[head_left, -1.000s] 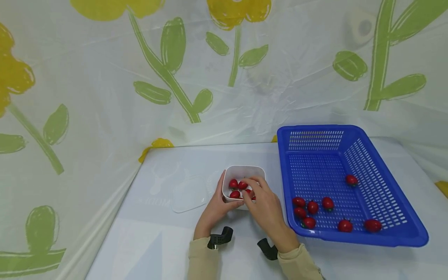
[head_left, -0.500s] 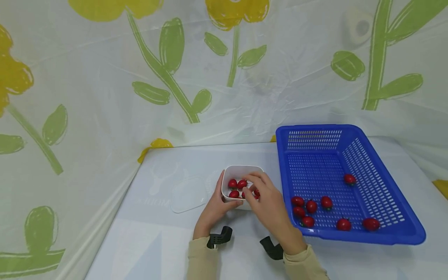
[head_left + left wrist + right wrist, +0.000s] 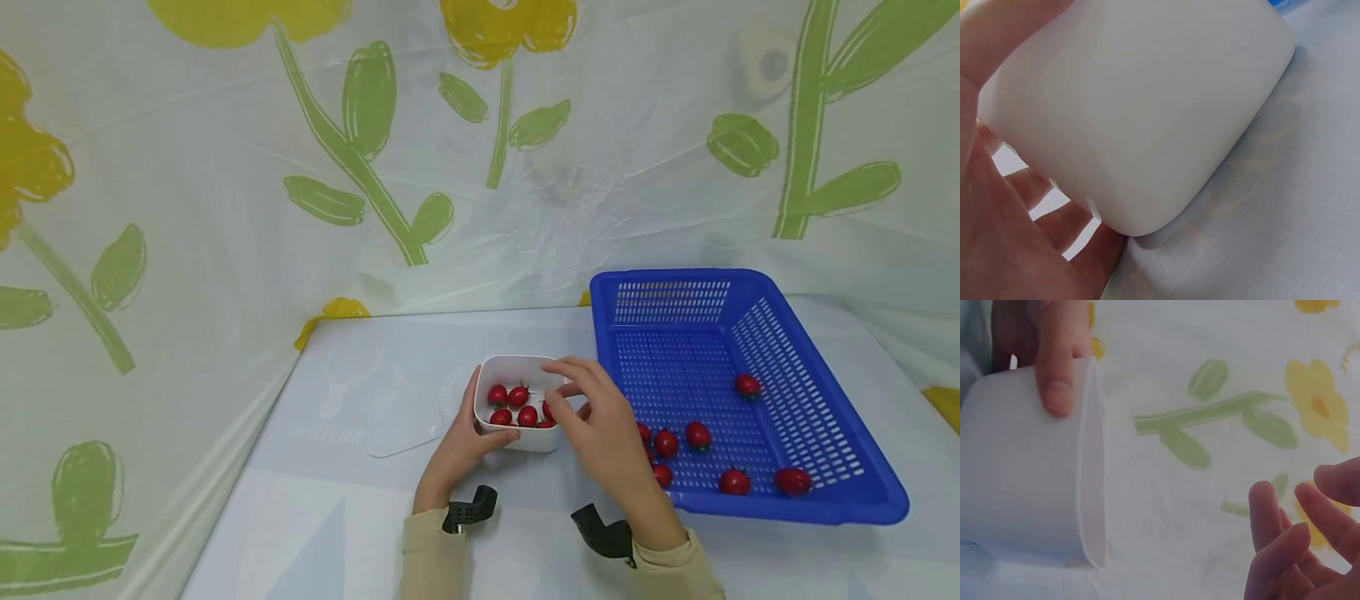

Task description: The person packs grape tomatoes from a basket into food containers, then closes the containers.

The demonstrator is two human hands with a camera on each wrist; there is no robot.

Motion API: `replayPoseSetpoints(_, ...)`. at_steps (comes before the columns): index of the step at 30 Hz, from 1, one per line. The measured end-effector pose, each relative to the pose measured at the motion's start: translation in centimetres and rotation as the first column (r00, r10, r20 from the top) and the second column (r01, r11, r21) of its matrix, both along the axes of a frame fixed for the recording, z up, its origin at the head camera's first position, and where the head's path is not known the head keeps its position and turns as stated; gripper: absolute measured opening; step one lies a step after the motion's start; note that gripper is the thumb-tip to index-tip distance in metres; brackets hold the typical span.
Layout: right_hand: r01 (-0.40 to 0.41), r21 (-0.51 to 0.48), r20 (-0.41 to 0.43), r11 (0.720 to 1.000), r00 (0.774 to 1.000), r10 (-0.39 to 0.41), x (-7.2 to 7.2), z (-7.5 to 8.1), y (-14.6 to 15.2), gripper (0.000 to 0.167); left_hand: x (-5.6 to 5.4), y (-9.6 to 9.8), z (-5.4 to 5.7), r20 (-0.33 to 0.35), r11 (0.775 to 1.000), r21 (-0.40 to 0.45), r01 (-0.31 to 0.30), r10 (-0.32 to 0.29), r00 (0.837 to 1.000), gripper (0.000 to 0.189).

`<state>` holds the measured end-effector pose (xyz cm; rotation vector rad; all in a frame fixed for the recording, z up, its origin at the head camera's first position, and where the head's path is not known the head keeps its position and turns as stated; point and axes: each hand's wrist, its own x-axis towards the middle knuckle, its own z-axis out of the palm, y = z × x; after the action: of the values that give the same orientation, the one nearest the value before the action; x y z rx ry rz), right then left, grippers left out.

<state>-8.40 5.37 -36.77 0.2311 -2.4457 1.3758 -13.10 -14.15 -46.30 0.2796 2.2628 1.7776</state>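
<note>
In the head view my left hand point(image 3: 459, 446) grips a small white square tub point(image 3: 534, 441) by its left side, thumb across the front wall. The left wrist view shows this hand point(image 3: 1007, 212) curled round the tub point(image 3: 1154, 119). Several cherry tomatoes point(image 3: 518, 396) lie inside the tub. My right hand point(image 3: 606, 429) hovers at the tub's right rim with loosely bent fingers. Nothing is between the fingers of this hand point(image 3: 1304, 556) in the right wrist view, where it is apart from the tub point(image 3: 1025, 469).
On the right stands a blue perforated basket point(image 3: 671, 358) with several cherry tomatoes point(image 3: 698, 436) in it. Left of the tub a clear flat lid point(image 3: 403, 421) lies on the white table point(image 3: 300, 508). A flower-printed sheet point(image 3: 240, 167) hangs behind.
My right hand has drawn back rightward out of the tub, leaving a cherry tomato there, and more of the tub's contents show. My left hand stays on the tub.
</note>
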Motion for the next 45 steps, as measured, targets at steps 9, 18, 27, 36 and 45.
replayPoseSetpoints(9, -0.011, -0.063, -0.042, 0.998, 0.999, 0.009, 0.3, 1.0, 1.5, 0.03, 0.3, 0.0, 0.7, 0.032, 1.0, -0.027, -0.013, 0.014, 0.999, 0.099)
replayPoseSetpoints(18, -0.066, -0.131, -0.106, 0.989, 0.993, 0.052, 1.1, 1.1, 2.2, 0.027, 1.4, -0.5, 1.3, 0.049, 1.0, -0.014, 0.001, -0.001, 0.999, 0.099)
replayPoseSetpoints(27, -0.024, -0.137, -0.069, 0.99, 0.998, 0.014, 1.1, 1.1, 2.7, 0.026, 1.1, -0.8, 1.6, 0.037, 1.0, 0.001, 0.006, -0.006, 0.999, 0.098)
replayPoseSetpoints(36, -0.025, 0.038, -0.04, 0.999, 0.999, 0.027, 0.7, 1.9, 4.5, 0.027, 0.8, -0.2, 1.5, 0.037, 1.0, -0.014, 0.006, -0.006, 0.999, 0.098)
replayPoseSetpoints(45, -0.019, 0.289, -0.012, 0.957, 1.0, 0.024, -0.5, 4.2, 10.0, 0.035, 0.7, -0.2, 1.7, 0.033, 1.0, -0.023, 0.009, -0.009, 0.999, 0.099)
